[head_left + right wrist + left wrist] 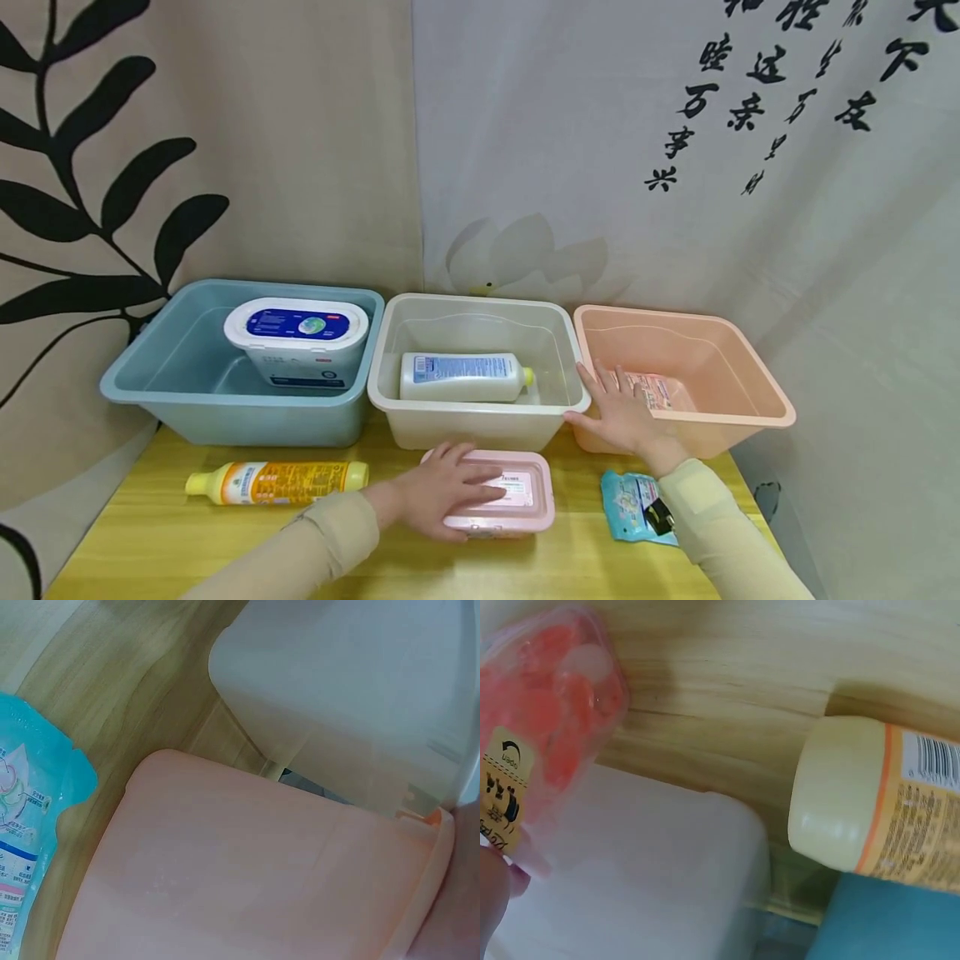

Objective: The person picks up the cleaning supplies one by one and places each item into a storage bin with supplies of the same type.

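My left hand (444, 496) rests on the left part of a pink lidded box (534, 500) on the table, its fingers spread over the lid. In the left wrist view, the box (562, 697) shows see-through pink sides, red and pale shapes inside and a label; a fingertip (517, 880) meets its edge. With fingers spread, my right hand (626, 417) lies over the front left rim of the peach basin (731, 417), beside the white basin (472, 425). A white bottle (457, 377) with a yellow cap lies in the white basin. A red-and-white packet (651, 390) lies in the peach one.
At the left stands a blue basin (225, 408) holding a white lidded tub (303, 342). A yellow bottle (285, 483) lies on its side in front of it. Partly under my right forearm is a blue packet (626, 504). A patterned curtain (322, 167) hangs behind the basins.
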A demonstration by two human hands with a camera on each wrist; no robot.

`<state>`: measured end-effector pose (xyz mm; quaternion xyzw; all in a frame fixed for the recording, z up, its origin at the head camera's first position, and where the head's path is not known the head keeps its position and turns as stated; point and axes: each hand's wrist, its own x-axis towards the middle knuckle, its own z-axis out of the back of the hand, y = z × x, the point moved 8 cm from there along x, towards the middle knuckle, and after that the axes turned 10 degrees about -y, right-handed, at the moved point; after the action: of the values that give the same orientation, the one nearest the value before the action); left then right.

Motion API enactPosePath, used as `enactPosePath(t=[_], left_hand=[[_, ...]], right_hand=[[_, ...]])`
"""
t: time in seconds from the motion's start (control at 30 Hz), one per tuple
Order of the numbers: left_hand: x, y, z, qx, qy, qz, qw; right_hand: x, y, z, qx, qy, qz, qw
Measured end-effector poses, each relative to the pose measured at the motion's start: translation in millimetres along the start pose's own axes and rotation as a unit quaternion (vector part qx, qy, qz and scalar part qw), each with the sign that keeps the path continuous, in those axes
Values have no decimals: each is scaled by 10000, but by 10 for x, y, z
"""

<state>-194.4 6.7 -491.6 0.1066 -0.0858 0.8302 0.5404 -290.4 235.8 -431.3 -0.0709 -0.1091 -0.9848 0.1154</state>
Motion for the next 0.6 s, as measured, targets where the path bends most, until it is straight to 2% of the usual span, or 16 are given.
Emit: enactPosePath(t=[0.43,0.6], left_hand=[[35,25,20,-417,-142,29,9990],[35,34,7,-398,-189,7,9990]], right_hand=[[-12,8,-7,-24,7,-22,10000],[-13,29,4,-8,-12,68,10000]])
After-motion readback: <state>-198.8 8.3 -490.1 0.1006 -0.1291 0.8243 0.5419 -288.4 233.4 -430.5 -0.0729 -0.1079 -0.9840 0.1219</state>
